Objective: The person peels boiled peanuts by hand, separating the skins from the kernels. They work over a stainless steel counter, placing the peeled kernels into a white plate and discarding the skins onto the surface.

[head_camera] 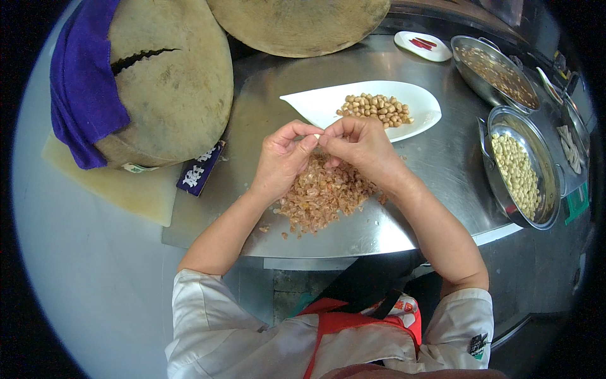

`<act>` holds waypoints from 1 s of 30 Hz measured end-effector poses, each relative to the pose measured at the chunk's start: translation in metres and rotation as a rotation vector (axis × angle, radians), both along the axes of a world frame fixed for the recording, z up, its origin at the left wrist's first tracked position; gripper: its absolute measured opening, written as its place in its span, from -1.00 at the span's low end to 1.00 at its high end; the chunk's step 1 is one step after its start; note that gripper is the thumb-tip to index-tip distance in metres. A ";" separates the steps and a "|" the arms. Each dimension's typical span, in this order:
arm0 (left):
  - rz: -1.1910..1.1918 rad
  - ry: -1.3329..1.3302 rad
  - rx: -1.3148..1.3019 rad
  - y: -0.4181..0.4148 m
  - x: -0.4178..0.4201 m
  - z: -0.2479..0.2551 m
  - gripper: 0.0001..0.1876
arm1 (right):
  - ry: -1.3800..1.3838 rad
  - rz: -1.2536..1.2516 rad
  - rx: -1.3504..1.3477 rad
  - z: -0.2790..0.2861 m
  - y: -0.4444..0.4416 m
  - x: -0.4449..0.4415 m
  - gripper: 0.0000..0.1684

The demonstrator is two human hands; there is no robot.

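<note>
My left hand (287,150) and my right hand (356,142) meet over the counter, fingertips almost touching. Between them is a small pale peeled peanut (317,136), pinched by the thumb and forefinger of the left; the right fingertips press at its other side. Below lies a loose heap of brown peanut skins (322,196). Just beyond my hands, a white leaf-shaped plate (423,106) carries a cluster of tan, skin-on peanuts (378,108), partly hidden by my right hand. To the right, a steel pan (535,142) contains many pale peeled peanuts (515,173).
A second steel pan (483,85) farther back has liquid with floating brown bits. Near it, a small white dish (402,40) bears red pieces. On the left stands a cracked round wooden chopping block (180,99), draped with a purple cloth (85,90). Another round block (303,26) is behind.
</note>
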State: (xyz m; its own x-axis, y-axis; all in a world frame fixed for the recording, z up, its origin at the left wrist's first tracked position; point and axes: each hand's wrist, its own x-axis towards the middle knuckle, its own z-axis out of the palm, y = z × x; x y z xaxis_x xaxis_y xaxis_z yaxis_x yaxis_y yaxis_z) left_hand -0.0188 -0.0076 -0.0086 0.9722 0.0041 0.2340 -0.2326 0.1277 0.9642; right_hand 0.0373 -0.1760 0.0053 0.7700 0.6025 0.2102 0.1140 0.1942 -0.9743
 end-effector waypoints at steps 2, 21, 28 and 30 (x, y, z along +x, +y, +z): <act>-0.007 0.005 -0.012 0.000 0.000 0.000 -0.89 | 0.017 0.019 0.004 0.000 -0.001 0.000 -0.83; 0.096 -0.294 0.275 -0.005 0.008 -0.006 -0.92 | 0.064 0.011 -0.108 0.011 -0.007 -0.001 -0.90; -0.205 0.073 -0.165 0.000 -0.002 -0.003 -0.86 | 0.015 -0.001 -0.106 0.011 -0.006 -0.002 -0.87; -0.251 0.097 -0.227 0.001 -0.001 -0.002 -0.84 | 0.039 -0.005 -0.089 0.013 -0.006 -0.004 -0.86</act>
State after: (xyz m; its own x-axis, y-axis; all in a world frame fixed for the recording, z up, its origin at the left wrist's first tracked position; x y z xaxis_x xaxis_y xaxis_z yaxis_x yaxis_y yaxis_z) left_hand -0.0202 -0.0069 -0.0109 0.9671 -0.1967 0.1611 -0.0755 0.3828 0.9207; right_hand 0.0332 -0.1816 0.0178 0.7799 0.6133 0.1255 0.0764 0.1057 -0.9915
